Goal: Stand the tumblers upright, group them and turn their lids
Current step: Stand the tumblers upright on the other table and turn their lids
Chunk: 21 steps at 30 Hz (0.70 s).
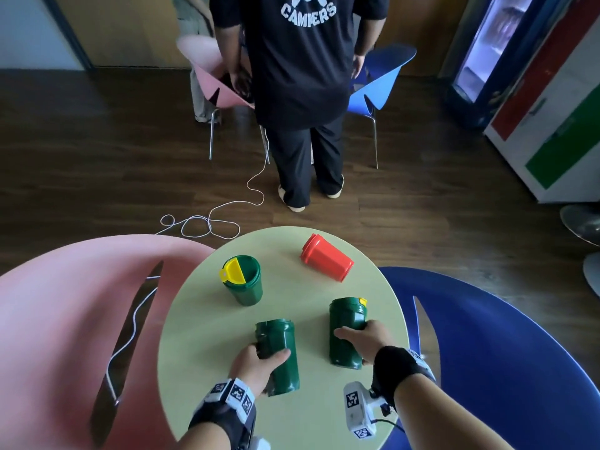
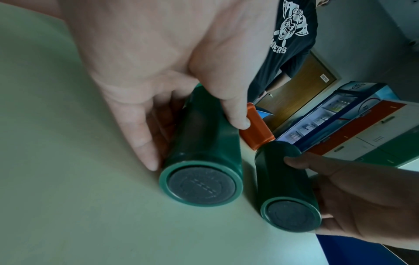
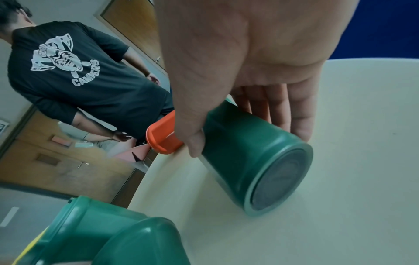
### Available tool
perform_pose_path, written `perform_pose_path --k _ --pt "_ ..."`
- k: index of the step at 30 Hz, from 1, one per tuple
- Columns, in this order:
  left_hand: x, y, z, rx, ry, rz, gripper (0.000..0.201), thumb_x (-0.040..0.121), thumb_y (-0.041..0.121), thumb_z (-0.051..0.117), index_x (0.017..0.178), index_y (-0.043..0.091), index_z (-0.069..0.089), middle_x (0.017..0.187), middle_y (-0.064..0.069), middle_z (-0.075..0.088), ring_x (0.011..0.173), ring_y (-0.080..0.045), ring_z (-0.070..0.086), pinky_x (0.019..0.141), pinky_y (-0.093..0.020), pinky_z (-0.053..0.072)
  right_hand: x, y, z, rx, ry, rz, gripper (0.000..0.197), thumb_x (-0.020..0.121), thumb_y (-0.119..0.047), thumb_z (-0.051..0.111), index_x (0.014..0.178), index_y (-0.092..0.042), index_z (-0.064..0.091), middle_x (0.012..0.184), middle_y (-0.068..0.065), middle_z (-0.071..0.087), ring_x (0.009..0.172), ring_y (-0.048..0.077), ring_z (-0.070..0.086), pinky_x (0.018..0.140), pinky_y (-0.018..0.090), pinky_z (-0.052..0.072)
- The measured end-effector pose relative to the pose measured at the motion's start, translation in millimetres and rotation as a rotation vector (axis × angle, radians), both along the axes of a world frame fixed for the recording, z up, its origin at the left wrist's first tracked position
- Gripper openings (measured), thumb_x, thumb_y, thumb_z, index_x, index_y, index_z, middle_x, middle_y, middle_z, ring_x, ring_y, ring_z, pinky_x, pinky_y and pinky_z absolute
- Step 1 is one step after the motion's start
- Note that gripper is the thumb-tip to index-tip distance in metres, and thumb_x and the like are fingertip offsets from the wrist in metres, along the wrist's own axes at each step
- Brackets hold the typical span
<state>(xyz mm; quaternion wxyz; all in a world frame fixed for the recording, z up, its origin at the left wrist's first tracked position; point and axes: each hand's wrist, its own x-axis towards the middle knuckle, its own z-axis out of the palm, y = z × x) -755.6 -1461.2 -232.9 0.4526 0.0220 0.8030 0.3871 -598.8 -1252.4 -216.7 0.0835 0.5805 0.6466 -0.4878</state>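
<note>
On the round table (image 1: pixel 201 352) in front of you: four tumblers, two of them in your hands.

Your left hand (image 1: pixel 251 368) is wrapped round the left green tumbler (image 1: pixel 279 355). It lies on its side, base toward you, lid end pointing away. Thumb on top, fingers curled down the far-left side; the left wrist view shows the thumb (image 2: pixel 235 114) pressed on the upper wall and the fingers (image 2: pixel 140 136) along the side next to the table. The grey base disc faces the camera there.

Your right hand (image 1: pixel 367 339) is closed over the right green tumbler (image 1: pixel 345 332), also on its side, base toward you, lid away with a yellow tab (image 1: pixel 362 301) showing at the top edge. Thumb across the left side, the other fingers behind it on the right; the right wrist view confirms thumb over the wall and fingers (image 3: pixel 292 114) behind. That view is blurred at the base, so I can't tell whether the base is touching the table or slightly lifted.

The two held tumblers lie roughly parallel, near each other, not touching.

A third green tumbler (image 1: pixel 245 287) stands upright at far left, with a yellow flap (image 1: pixel 232 271) on the left half of its lid. The red tumbler (image 1: pixel 326 263) lies on its side at far right, lid toward upper left, apart from the rest.

Beyond the table, a person in a black T-shirt (image 1: pixel 298 60) stands with their back to you between a pink chair (image 1: pixel 207 73) and a blue chair (image 1: pixel 383 76). A white cable (image 1: pixel 207 222) is looped on the floor.
</note>
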Motion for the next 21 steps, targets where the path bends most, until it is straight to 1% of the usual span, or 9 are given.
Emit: perform_pose_path --k 1,3,5,7,12,15,18,20,21 --pt "1 0 -1 0.000 0.004 0.007 0.073 0.046 0.060 0.088 0.102 0.016 0.069 0.098 -0.010 0.076 0.082 -0.031 0.077 0.059 -0.049 0.065 -2 0 1 0.020 0.025 0.004 0.048 0.064 -0.048 0.083 0.097 -0.017 0.070 0.086 0.003 0.075 0.076 0.020 0.073 0.062 0.032 0.059" --pt "4 1 2 0.000 0.016 0.007 0.069 0.052 0.057 0.089 0.105 0.017 0.068 0.099 -0.009 0.076 0.083 -0.030 0.076 0.059 -0.046 0.065 -6 -2 0 0.068 0.107 -0.013 0.049 0.065 -0.041 0.085 0.103 -0.018 0.063 0.090 0.001 0.072 0.080 0.018 0.069 0.061 0.029 0.051" --pt "6 2 5 -0.003 0.039 0.006 0.059 0.064 0.050 0.089 0.107 0.016 0.068 0.099 -0.006 0.075 0.082 -0.028 0.074 0.057 -0.039 0.064 -11 -6 -3 0.133 0.210 -0.025 0.054 0.063 -0.036 0.084 0.107 -0.022 0.055 0.094 -0.001 0.070 0.085 0.019 0.068 0.066 0.031 0.051" --pt "7 3 3 -0.002 0.052 0.013 0.054 0.069 0.045 0.088 0.110 0.015 0.067 0.099 -0.006 0.075 0.081 -0.027 0.074 0.054 -0.035 0.062 -16 -9 -8 0.195 0.300 -0.009 0.056 0.063 -0.027 0.083 0.109 -0.024 0.052 0.096 -0.002 0.069 0.088 0.022 0.068 0.069 0.031 0.052" --pt "7 3 -2 0.014 0.064 0.023 0.061 0.059 0.052 0.088 0.106 0.019 0.068 0.100 -0.005 0.076 0.082 -0.027 0.075 0.059 -0.044 0.065 -17 -15 -11 0.250 0.381 0.056 0.062 0.069 -0.018 0.089 0.117 -0.021 0.049 0.095 -0.010 0.066 0.083 0.013 0.066 0.067 0.017 0.045" --pt "6 2 -5 0.006 0.078 0.010 0.059 0.062 0.051 0.088 0.107 0.019 0.067 0.101 -0.003 0.075 0.084 -0.026 0.075 0.060 -0.043 0.065 -11 -16 -19 0.250 0.379 0.104 0.078 0.068 -0.020 0.091 0.130 -0.023 0.045 0.106 -0.003 0.069 0.096 0.021 0.065 0.076 0.026 0.047" --pt "4 2 -7 0.006 0.104 -0.022 0.063 0.058 0.058 0.086 0.105 0.021 0.067 0.098 -0.002 0.076 0.081 -0.026 0.075 0.057 -0.040 0.065 -6 -16 -22 0.249 0.340 0.162 0.083 0.069 -0.026 0.090 0.135 -0.029 0.040 0.107 -0.002 0.068 0.098 0.022 0.064 0.076 0.029 0.046" --pt "2 2 -5 0.001 0.127 -0.060 0.060 0.060 0.057 0.086 0.105 0.020 0.068 0.096 -0.002 0.076 0.078 -0.024 0.075 0.052 -0.035 0.062 -4 -15 -24 0.251 0.335 0.172 0.083 0.068 -0.028 0.090 0.134 -0.032 0.040 0.106 -0.004 0.069 0.097 0.022 0.064 0.077 0.030 0.048" --pt "0 2 -4 0.013 0.137 -0.066 0.061 0.059 0.057 0.086 0.103 0.020 0.068 0.095 -0.002 0.076 0.076 -0.024 0.075 0.053 -0.036 0.062 -3 -15 -25 0.253 0.333 0.174 0.083 0.067 -0.030 0.090 0.133 -0.034 0.039 0.106 -0.004 0.069 0.097 0.022 0.065 0.078 0.031 0.050"
